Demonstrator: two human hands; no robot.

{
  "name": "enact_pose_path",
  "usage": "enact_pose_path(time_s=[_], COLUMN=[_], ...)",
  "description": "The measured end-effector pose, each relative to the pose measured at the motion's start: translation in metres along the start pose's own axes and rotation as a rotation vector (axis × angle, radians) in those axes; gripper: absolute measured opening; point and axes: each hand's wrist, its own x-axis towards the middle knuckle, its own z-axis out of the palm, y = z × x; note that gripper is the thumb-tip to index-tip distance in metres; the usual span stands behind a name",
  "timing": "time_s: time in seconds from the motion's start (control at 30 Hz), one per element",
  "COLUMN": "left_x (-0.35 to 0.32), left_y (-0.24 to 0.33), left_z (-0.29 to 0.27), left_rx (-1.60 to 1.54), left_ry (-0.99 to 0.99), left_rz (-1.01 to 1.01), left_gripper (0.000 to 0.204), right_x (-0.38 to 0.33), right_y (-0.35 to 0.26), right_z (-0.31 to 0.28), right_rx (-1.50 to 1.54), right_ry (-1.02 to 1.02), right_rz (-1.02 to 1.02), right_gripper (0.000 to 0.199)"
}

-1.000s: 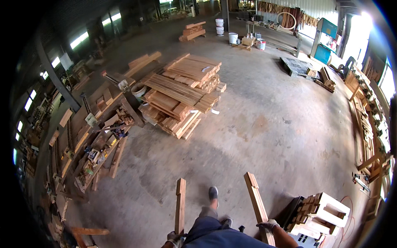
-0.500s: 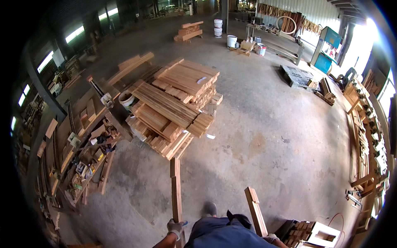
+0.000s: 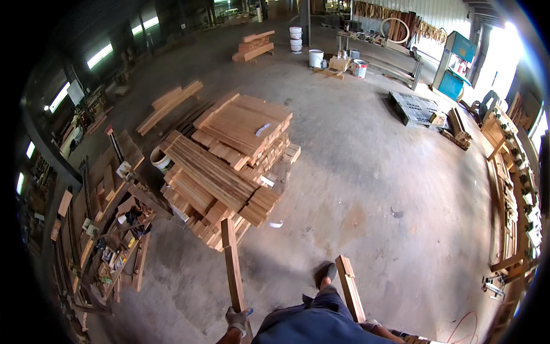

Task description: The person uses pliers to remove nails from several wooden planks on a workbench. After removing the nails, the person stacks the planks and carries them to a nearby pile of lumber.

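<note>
While the person walks across the concrete floor (image 3: 372,189), each hand carries 1 length of timber. Well off to the left of the left hand, a cluttered workbench (image 3: 109,229) holds offcuts and small tools. The left hand (image 3: 236,319), in a grey work glove, is wrapped around the near end of a long wooden board (image 3: 232,266), which runs forward and up from the grip so that its far end overlaps the near edge of the lumber stack (image 3: 229,166) in this view; whether it touches the stack cannot be told. The person's shoe (image 3: 326,274) shows between the 2 hands, stepping forward. The right hand (image 3: 369,325) sits at the lower edge, mostly hidden, apparently closed on the base of a shorter wooden plank (image 3: 349,289) that rises from it. Far ahead and to the right of that hand lie a dark pallet (image 3: 415,108) and white buckets (image 3: 315,57).

Judging by this, both pieces are in hand and nearly at the stack; neither has been set down on it yet.
</note>
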Motion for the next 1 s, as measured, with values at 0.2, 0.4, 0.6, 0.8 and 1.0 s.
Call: enact_pose_path(time_s=[0.2, 0.4, 0.6, 0.8, 1.0], left_x=[0.010, -0.030, -0.018, 0.032, 0.058], left_y=[0.007, 0.088, 0.154, 0.238, 0.351], left_z=[0.049, 0.128, 0.176, 0.228, 0.284], left_rx=[0.196, -0.059, -0.059, 0.206, 0.090], left_ry=[0.061, 0.060, 0.082, 0.034, 0.152], left_rz=[-0.159, -0.108, -0.106, -0.057, -0.044], left_gripper=[0.057, 0.036, 0.037, 0.043, 0.051], right_x=[0.071, 0.126, 0.138, 0.133, 0.161], right_y=[-0.065, -0.125, -0.201, -0.281, -0.314], right_z=[-0.111, -0.231, -0.305, -0.347, -0.401], right_rx=[-0.010, 0.073, 0.046, -0.032, -0.035], right_ry=[0.064, 0.074, 0.116, 0.150, 0.093], right_rz=[0.023, -0.044, -0.063, -0.098, -0.138], right_gripper=[0.075, 0.079, 0.075, 0.062, 0.054])
